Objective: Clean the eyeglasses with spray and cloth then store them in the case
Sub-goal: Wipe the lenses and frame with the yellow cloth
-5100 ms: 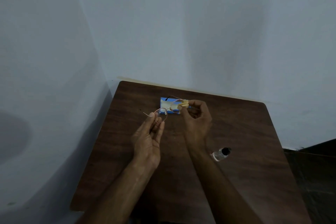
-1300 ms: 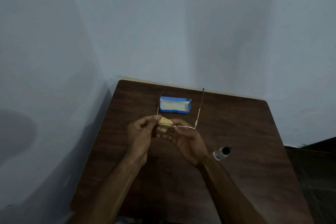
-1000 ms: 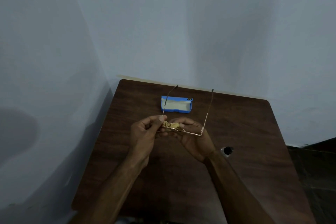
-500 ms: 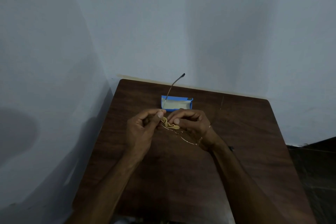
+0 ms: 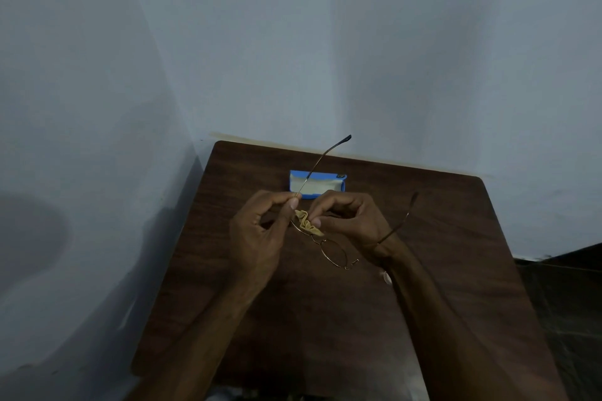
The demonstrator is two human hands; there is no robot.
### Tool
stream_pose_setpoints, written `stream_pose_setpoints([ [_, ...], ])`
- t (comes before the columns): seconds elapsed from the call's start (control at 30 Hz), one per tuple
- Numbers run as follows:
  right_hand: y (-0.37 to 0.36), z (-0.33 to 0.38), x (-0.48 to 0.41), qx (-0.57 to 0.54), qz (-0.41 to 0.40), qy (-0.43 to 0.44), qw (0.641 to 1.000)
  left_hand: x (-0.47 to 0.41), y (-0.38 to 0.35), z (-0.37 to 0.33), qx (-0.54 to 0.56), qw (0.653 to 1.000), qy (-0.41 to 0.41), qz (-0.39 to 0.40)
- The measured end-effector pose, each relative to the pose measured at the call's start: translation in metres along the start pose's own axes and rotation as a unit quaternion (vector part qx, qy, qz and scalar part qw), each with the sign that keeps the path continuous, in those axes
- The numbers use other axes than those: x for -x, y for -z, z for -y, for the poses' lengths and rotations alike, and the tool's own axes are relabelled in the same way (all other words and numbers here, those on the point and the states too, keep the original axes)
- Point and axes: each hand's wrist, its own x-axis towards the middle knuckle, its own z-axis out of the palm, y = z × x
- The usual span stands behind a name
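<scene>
Thin gold wire eyeglasses with both temples unfolded hang above the table between my hands. My left hand pinches the frame at its left hinge, the left temple pointing up and away. My right hand presses a crumpled yellow cloth onto the left lens. The right lens is bare below the cloth. An open blue case with a pale lining lies on the table just beyond my hands. My right forearm hides most of the spray bottle.
The dark wooden table stands in a corner of pale walls, which run along its left and far edges. Dark floor shows past its right edge.
The glasses have tilted, so the left temple points higher and the right lens hangs lower. My right hand turned over onto the left lens with the cloth, and my forearm now covers the bottle.
</scene>
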Motion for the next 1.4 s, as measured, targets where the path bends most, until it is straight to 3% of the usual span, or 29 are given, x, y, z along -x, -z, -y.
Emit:
stream_pose_setpoints([
  [0.23, 0.006, -0.002, 0.013, -0.056, -0.005, -0.045, 0.997, -0.01, 0.008, 0.003, -0.002, 0.999, -0.027, -0.027],
  [0.53, 0.003, 0.004, 0.002, -0.034, 0.019, -0.12, 0.992, -0.006, -0.002, 0.001, -0.004, 0.999, -0.032, -0.033],
  [0.73, -0.001, -0.001, 0.003, -0.035, -0.01, -0.093, 0.995, -0.002, -0.001, -0.001, 0.073, 0.997, 0.035, -0.013],
  [0.83, -0.002, -0.001, 0.002, -0.06, -0.038, -0.075, 0.995, 0.0, 0.002, -0.002, 0.165, 0.978, 0.125, 0.032],
  [0.93, -0.002, -0.001, 0.002, -0.075, -0.054, -0.073, 0.993, -0.002, 0.011, 0.002, 0.319, 0.91, 0.237, 0.114],
  [1.07, -0.002, -0.001, 0.005, -0.109, -0.054, -0.089, 0.989, -0.009, 0.018, 0.009, 0.389, 0.861, 0.271, 0.183],
  [1.17, -0.002, -0.004, 0.006, -0.116, -0.056, -0.087, 0.988, -0.011, 0.018, 0.009, 0.412, 0.847, 0.275, 0.195],
  [1.4, 0.0, -0.006, 0.008, -0.066, -0.07, -0.067, 0.993, -0.01, 0.014, 0.007, 0.415, 0.856, 0.259, 0.166],
])
